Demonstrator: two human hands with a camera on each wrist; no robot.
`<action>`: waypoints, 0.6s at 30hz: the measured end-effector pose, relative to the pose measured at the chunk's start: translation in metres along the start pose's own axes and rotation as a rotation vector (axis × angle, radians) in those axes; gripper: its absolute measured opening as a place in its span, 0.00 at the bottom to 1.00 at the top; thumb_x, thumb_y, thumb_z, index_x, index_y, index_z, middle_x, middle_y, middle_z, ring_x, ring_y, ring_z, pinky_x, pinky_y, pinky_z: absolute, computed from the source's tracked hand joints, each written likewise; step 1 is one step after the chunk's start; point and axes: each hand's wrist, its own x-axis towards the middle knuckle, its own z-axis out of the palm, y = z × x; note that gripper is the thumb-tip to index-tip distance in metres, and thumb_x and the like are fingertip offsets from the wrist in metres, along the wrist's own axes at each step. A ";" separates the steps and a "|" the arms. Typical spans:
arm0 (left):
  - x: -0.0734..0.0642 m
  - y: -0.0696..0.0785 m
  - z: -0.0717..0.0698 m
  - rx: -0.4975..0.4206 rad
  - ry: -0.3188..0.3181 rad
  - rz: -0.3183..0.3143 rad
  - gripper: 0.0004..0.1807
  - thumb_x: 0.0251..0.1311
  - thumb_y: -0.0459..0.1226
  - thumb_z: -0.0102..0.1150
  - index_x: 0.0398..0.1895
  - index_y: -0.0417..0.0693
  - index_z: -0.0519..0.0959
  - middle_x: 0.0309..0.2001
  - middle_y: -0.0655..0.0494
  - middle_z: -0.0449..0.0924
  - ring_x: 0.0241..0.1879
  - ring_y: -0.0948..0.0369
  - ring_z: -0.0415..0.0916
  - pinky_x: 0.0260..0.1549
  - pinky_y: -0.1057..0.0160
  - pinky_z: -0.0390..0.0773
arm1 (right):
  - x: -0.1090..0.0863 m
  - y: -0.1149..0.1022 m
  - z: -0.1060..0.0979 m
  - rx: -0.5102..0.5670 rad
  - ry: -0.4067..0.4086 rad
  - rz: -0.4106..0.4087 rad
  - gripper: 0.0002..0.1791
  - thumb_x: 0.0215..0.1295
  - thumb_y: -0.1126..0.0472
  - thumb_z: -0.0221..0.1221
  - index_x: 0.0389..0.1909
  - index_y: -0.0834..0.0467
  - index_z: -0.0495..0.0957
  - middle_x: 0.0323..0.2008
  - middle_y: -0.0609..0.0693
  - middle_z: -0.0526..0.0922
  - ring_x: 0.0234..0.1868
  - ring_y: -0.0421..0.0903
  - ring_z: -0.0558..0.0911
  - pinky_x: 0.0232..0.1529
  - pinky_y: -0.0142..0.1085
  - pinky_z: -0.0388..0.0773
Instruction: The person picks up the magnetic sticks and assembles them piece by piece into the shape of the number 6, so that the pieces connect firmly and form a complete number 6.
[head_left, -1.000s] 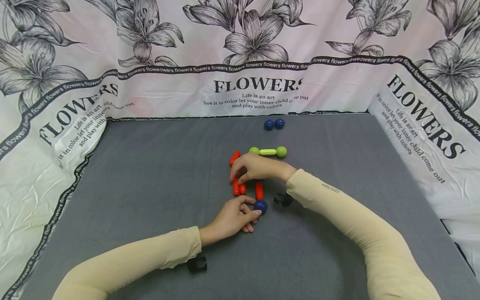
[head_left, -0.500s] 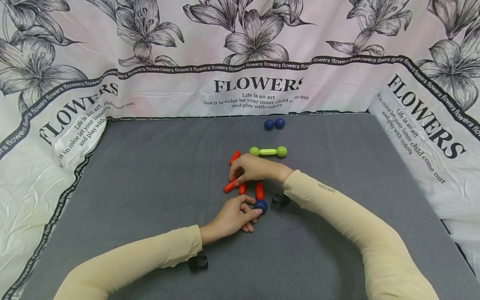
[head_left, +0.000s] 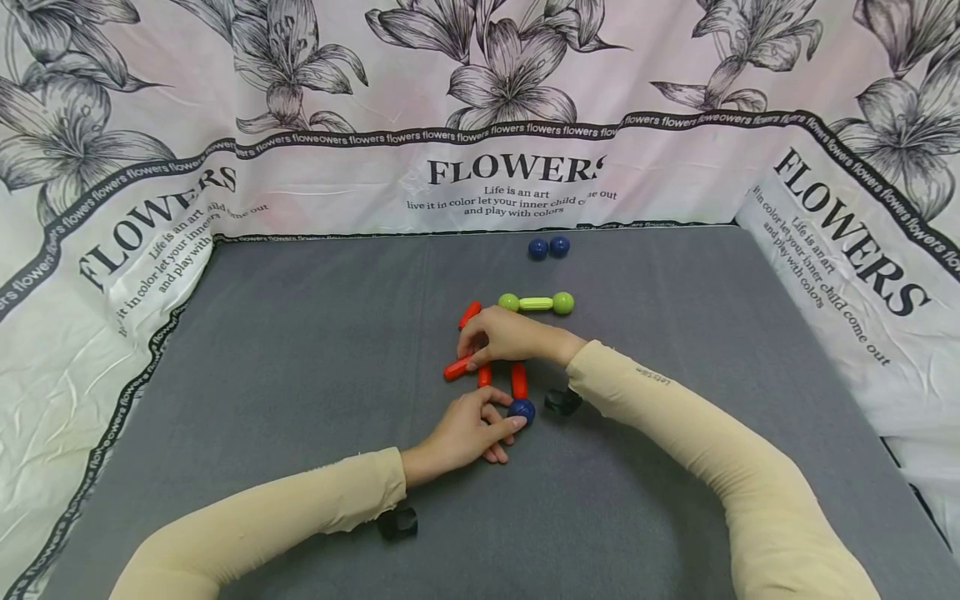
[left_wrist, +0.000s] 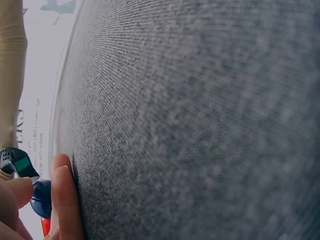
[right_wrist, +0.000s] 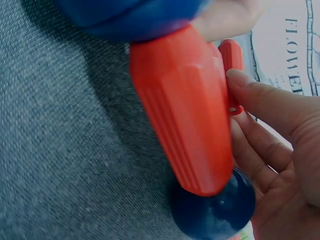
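In the head view my left hand (head_left: 465, 429) pinches a dark blue ball (head_left: 521, 412) between thumb and fingers. A red ridged rod (head_left: 519, 381) joins that ball and runs away from it. The right wrist view shows another blue ball (right_wrist: 212, 207) at this rod's other end, which my right hand hides from the head camera. My right hand (head_left: 510, 333) reaches over the pieces and pinches a separate red rod (head_left: 457, 368) by one end, with the other end sticking out to the left. A further red rod (head_left: 484, 375) lies partly under that hand.
Just beyond the right hand lies a red rod (head_left: 469, 315). Behind it, a light green rod (head_left: 536, 304) has a green ball (head_left: 563, 303) at each end. Two blue balls (head_left: 548, 247) sit near the grey table's (head_left: 322, 333) back edge, before a flowered curtain (head_left: 517, 179).
The red rod at my right fingers has swung from pointing toward me to pointing left, and has shifted slightly away. My left hand and its blue ball have stayed nearly still.
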 end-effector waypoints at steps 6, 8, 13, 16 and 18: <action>0.002 0.000 -0.001 -0.007 -0.001 -0.016 0.24 0.65 0.46 0.63 0.55 0.39 0.73 0.28 0.44 0.86 0.18 0.59 0.83 0.20 0.62 0.83 | -0.007 0.001 -0.007 0.066 0.069 0.009 0.08 0.58 0.55 0.71 0.39 0.49 0.86 0.36 0.44 0.86 0.36 0.36 0.82 0.42 0.30 0.81; 0.002 0.000 -0.001 -0.004 -0.004 -0.023 0.24 0.65 0.47 0.63 0.55 0.39 0.73 0.28 0.45 0.86 0.18 0.59 0.83 0.20 0.62 0.83 | -0.012 0.000 -0.011 0.071 0.094 0.008 0.08 0.58 0.55 0.71 0.39 0.49 0.87 0.37 0.44 0.86 0.36 0.37 0.83 0.42 0.31 0.82; 0.003 0.000 -0.001 0.003 -0.011 -0.038 0.24 0.64 0.48 0.63 0.55 0.41 0.73 0.27 0.49 0.86 0.18 0.61 0.83 0.20 0.62 0.83 | -0.025 0.001 -0.020 0.076 0.165 0.021 0.09 0.57 0.56 0.71 0.39 0.47 0.87 0.35 0.43 0.85 0.34 0.38 0.82 0.40 0.33 0.82; 0.003 0.000 -0.001 -0.003 -0.010 -0.047 0.23 0.65 0.47 0.63 0.55 0.42 0.73 0.27 0.50 0.86 0.18 0.61 0.83 0.19 0.62 0.83 | -0.037 0.003 -0.026 0.095 0.217 0.034 0.08 0.57 0.57 0.72 0.39 0.48 0.87 0.34 0.43 0.85 0.34 0.39 0.82 0.38 0.34 0.81; 0.004 0.000 0.000 -0.007 -0.007 -0.055 0.22 0.65 0.47 0.63 0.54 0.42 0.73 0.27 0.50 0.85 0.17 0.62 0.83 0.19 0.62 0.83 | -0.045 0.005 -0.029 0.109 0.245 0.055 0.09 0.56 0.57 0.72 0.38 0.48 0.87 0.33 0.43 0.84 0.34 0.40 0.82 0.38 0.34 0.82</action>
